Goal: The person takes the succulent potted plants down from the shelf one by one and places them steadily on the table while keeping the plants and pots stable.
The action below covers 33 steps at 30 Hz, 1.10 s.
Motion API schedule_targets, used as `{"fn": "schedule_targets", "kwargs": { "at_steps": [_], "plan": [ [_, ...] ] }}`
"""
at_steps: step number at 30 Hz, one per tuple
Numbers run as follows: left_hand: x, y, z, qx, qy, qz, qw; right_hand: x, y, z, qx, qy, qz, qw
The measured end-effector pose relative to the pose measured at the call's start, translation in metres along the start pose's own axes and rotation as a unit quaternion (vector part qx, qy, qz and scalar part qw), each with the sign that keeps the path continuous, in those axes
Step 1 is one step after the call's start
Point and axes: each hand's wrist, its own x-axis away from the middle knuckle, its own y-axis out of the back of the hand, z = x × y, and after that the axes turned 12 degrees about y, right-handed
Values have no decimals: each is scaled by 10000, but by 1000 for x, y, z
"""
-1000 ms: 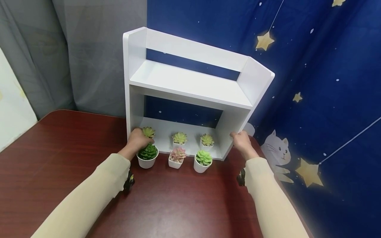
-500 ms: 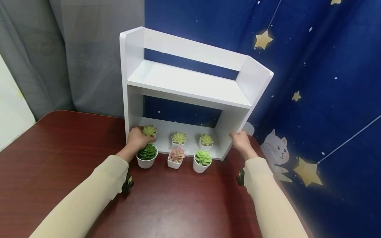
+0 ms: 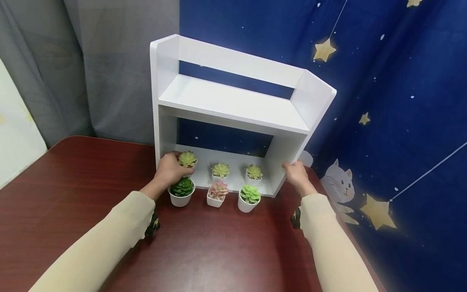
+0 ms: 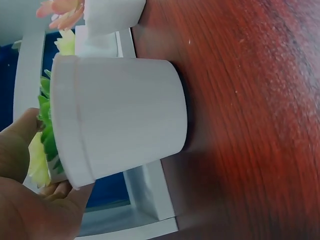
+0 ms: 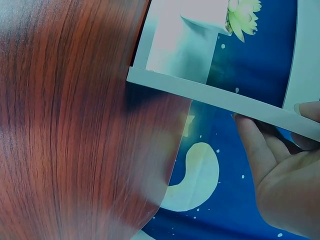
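Observation:
In the head view my left hand (image 3: 170,168) holds a small potted yellow-green succulent (image 3: 187,159) at the left end of the white shelf unit's (image 3: 233,101) lower board. The hand partly hides its pot. Just in front, a dark green succulent in a round white pot (image 3: 181,200) stands on the table; in the left wrist view this white pot (image 4: 120,112) covers much of the hand's work. My right hand (image 3: 297,175) grips the unit's right side panel (image 5: 210,97), thumb on the inner face and fingers outside in the right wrist view.
Two more yellow-green succulents (image 3: 220,170) (image 3: 253,172) stand on the lower board. Before it on the dark red table (image 3: 226,251) are a pink succulent (image 3: 217,191) and a bright green one (image 3: 249,195). A blue curtain (image 3: 394,81) hangs behind and right, a grey curtain (image 3: 120,69) left.
My left hand has shifted slightly right and deeper over the lower board with the yellow-green succulent. The right hand stays on the side panel.

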Motion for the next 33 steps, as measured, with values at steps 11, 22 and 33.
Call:
{"fn": "schedule_targets", "kwargs": {
  "at_steps": [11, 22, 33],
  "plan": [
    [18, 15, -14, -51, -163, 38, 9998, -3, 0, -3, -130, -113, 54, 9998],
    [44, 40, -6, 74, -193, -171, 9996, -4, -3, -3, -150, -106, 134, 9997],
    [65, 61, 23, 116, -248, -425, 9987, -2, 1, -5, -74, -50, 212, 9997]
  ]
}}
